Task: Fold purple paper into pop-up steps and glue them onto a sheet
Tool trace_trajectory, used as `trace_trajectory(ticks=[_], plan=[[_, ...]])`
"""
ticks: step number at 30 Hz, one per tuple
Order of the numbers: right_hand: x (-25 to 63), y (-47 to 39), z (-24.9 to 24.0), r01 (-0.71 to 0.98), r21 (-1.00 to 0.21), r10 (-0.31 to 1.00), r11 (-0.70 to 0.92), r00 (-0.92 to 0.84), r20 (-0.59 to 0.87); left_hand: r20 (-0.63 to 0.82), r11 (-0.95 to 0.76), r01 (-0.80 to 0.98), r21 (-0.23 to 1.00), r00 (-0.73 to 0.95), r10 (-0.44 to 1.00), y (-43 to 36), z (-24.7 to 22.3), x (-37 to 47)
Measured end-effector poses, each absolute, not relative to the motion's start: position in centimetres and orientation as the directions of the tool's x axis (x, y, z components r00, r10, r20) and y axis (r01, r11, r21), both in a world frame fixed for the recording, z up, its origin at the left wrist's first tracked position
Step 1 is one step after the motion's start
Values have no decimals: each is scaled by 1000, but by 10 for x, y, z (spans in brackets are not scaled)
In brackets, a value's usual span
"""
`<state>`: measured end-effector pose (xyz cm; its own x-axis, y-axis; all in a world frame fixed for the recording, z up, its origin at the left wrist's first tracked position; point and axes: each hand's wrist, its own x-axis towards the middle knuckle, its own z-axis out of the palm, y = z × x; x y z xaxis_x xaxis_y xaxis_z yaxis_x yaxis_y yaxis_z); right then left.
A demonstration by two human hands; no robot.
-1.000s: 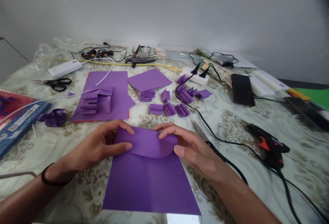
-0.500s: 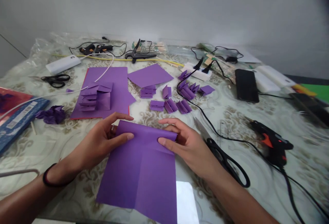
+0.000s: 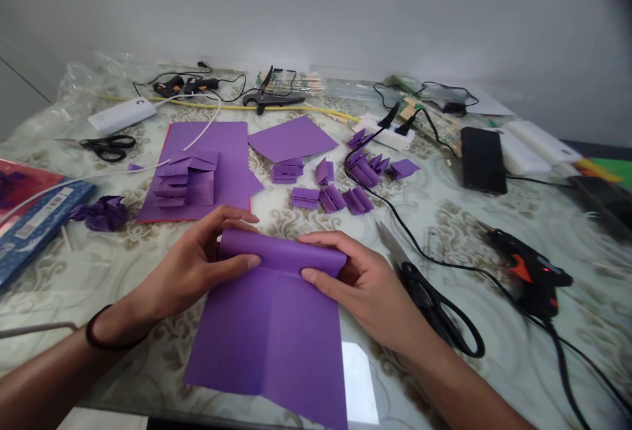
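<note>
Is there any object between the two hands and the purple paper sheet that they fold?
Nothing visible does. The left hand and the right hand both grip the folded far edge of the purple paper sheet directly. The black scissors lie on the table just beside the right hand, apart from the sheet.

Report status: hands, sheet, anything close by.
Left hand and right hand both pinch the sheet at its folded far edge. Scissors beside right hand.

A table point(image 3: 494, 298) with a pale, ornate patterned cover carries the work. On it lie a purple sheet point(image 3: 269, 344), pleated purple pieces point(image 3: 340, 198), black scissors point(image 3: 434, 308), a black glue gun point(image 3: 530, 272), a phone point(image 3: 482, 159) and a white power strip point(image 3: 385, 134). Small scissors point(image 3: 106, 145) and a blue book point(image 3: 37, 226) lie at the left.
</note>
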<state>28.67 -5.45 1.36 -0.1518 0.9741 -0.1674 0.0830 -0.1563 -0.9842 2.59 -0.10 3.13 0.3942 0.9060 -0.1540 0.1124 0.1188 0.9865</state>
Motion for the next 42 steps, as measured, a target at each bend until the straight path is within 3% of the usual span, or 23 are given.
trace_trajectory(ticks=[7, 10, 13, 16, 22, 31, 42], plan=[[286, -55, 13, 43, -990, 974, -135, -179, -141, -212, 150, 171, 974, 443, 871, 0, 23, 19], [287, -54, 11, 75, -988, 971, -135, -190, -147, -48, -100, 299, 949, 450, 892, 2, 22, 17], [287, -52, 7, 129, -980, 962, -152, -208, -177, 173, -428, 407, 807, 530, 830, 6, 20, 16], [287, -49, 1, 203, -969, 952, -141, -241, -189, 240, -568, 414, 712, 616, 750, 9, 13, 17], [284, -47, -6, 407, -911, 957, 63, -283, -60, 226, -622, 437, 649, 670, 707, 9, -4, 20], [286, -47, -9, 545, -762, 913, 349, -381, 145, 210, -656, 408, 635, 726, 655, 12, -11, 20], [290, -41, -18, 537, -762, 911, 363, -376, 168, 268, -718, 399, 571, 736, 622, 10, -13, 23]])
